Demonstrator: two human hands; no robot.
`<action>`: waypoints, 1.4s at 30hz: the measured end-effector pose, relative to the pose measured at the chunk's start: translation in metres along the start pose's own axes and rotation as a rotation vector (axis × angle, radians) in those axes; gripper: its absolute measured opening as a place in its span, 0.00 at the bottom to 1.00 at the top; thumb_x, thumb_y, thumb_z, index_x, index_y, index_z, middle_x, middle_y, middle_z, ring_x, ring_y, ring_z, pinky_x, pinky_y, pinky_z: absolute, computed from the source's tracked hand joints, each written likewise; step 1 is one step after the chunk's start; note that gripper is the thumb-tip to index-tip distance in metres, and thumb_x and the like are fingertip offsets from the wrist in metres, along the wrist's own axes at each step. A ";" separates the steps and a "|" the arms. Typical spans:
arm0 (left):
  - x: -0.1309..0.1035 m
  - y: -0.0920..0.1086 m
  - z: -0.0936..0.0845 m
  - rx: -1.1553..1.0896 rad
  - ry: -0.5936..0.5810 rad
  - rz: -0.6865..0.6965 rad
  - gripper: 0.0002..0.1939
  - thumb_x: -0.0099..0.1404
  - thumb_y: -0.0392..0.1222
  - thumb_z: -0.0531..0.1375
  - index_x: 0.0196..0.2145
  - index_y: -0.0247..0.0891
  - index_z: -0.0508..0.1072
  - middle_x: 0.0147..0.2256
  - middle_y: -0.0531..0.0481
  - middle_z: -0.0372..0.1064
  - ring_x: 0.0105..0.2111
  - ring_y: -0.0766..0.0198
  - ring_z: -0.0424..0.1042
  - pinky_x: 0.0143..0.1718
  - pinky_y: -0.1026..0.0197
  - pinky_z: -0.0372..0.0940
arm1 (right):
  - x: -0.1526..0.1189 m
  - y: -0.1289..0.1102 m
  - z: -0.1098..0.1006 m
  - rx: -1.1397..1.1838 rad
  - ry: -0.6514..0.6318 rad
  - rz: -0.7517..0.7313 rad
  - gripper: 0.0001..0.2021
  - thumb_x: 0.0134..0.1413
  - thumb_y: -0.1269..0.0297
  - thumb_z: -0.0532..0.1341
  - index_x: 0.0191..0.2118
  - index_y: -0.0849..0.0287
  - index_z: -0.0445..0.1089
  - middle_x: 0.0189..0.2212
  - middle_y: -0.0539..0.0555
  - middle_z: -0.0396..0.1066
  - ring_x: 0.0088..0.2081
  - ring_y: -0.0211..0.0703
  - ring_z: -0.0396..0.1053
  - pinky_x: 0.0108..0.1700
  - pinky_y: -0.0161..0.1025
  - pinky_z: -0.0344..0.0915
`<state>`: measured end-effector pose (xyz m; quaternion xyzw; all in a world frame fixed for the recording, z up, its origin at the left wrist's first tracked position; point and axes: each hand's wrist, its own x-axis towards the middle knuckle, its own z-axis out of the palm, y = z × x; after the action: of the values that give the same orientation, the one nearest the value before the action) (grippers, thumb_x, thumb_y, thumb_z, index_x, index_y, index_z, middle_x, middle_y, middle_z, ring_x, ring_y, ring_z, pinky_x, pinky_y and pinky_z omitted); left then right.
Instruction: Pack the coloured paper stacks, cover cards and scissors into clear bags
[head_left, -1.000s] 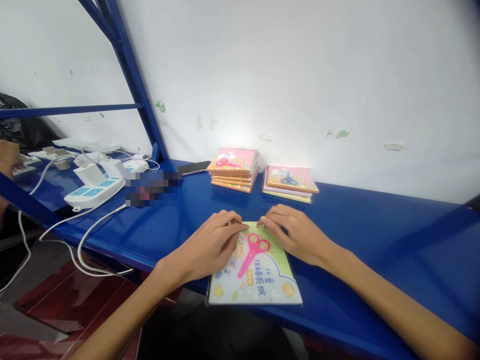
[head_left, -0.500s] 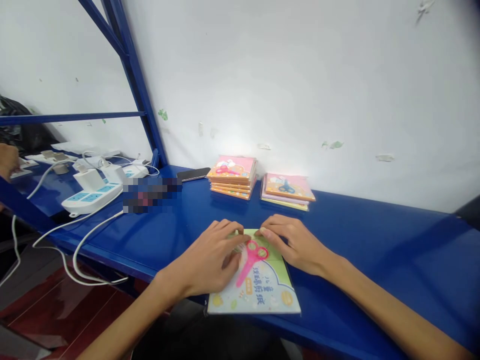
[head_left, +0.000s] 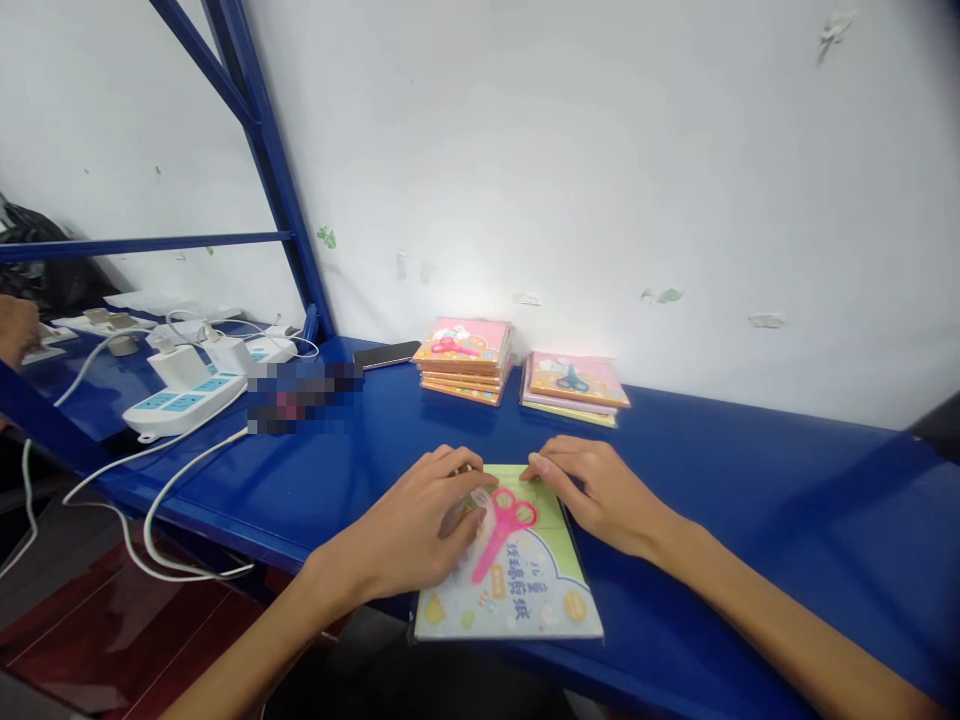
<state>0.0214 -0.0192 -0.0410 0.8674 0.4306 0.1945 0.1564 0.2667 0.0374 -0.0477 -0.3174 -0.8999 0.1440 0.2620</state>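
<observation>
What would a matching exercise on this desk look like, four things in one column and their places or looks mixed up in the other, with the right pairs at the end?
Things:
1. Packet nearest the camera
2. Power strip
3. Dark phone
4. Shorter stack

Places or looks:
A. Just left of the taller stack
B. Blue scissors on top
C. Green and pale blue, with pink scissors
D. White, with plugs in it

Right pairs: 1-C, 2-D, 3-A, 4-B
</observation>
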 end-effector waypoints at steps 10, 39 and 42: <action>0.003 0.003 0.008 0.103 0.013 0.004 0.21 0.72 0.41 0.53 0.61 0.45 0.66 0.55 0.44 0.66 0.51 0.50 0.64 0.55 0.42 0.59 | 0.002 0.001 0.001 -0.028 0.007 0.033 0.24 0.75 0.57 0.47 0.37 0.60 0.77 0.33 0.56 0.76 0.37 0.46 0.72 0.44 0.45 0.65; 0.007 -0.037 0.005 0.133 0.173 -0.194 0.21 0.76 0.46 0.48 0.58 0.38 0.72 0.52 0.42 0.67 0.52 0.51 0.66 0.58 0.42 0.61 | 0.002 0.024 -0.008 -0.102 0.066 0.247 0.16 0.72 0.56 0.52 0.47 0.54 0.77 0.42 0.54 0.79 0.43 0.49 0.76 0.43 0.44 0.65; 0.009 -0.036 0.007 0.041 0.150 -0.194 0.15 0.75 0.43 0.51 0.48 0.41 0.75 0.50 0.45 0.69 0.50 0.53 0.67 0.55 0.45 0.63 | 0.001 0.025 -0.003 -0.141 0.002 0.255 0.15 0.70 0.54 0.55 0.44 0.54 0.77 0.39 0.54 0.77 0.38 0.47 0.74 0.38 0.42 0.63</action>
<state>0.0054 0.0087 -0.0614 0.8077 0.5267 0.2340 0.1241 0.2803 0.0568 -0.0552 -0.4467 -0.8600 0.1122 0.2195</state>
